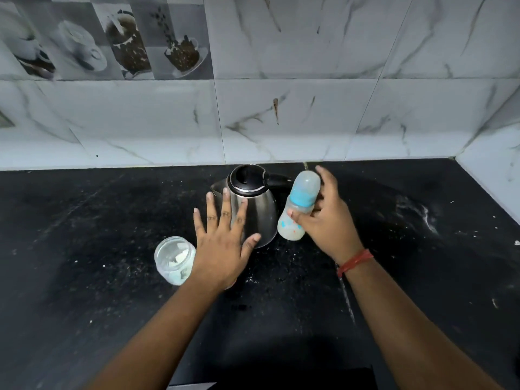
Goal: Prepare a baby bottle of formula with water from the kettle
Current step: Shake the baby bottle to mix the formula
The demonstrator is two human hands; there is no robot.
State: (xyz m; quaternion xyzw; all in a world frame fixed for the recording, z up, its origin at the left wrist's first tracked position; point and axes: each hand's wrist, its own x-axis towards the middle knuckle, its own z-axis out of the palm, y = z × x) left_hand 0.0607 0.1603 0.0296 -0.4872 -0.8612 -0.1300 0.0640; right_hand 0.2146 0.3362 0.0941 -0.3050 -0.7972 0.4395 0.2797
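- One clear jar (174, 258) stands farthest left on the black countertop (84, 249), open at the top, with white powder and what looks like a pale scoop inside (the lower wall has a light blue-green tint).
- One left hand (222, 249) comes next, just beside the jar, palm down, with all five fingers straight and spread apart. It grips nothing. Its fingertips lie over the kettle's near side; whether they touch the metal cannot be told.
- One steel kettle (253, 204) stands upright at the middle of the countertop, near the wall, with a black lid (247, 178) closed on top and a spout pointing left. A black handle shows behind it on the right.
- One baby bottle (299, 205) is just right of the kettle, tilted with its top leaning away toward the wall. It carries a cloudy cap, a blue collar and a frosted body with small coloured prints (whitish contents show in the lower part).
- One right hand (329, 220) holds that bottle, thumb across the front of the body and fingers curled round the back, the index finger reaching up behind the cap.
- One red thread band (355, 261) circles the right wrist.
- White specks and smears dot the countertop, thickest at the far right.
- Behind everything runs a marble-patterned tile wall (309, 108), with four printed coffee-cup tiles at the upper left.
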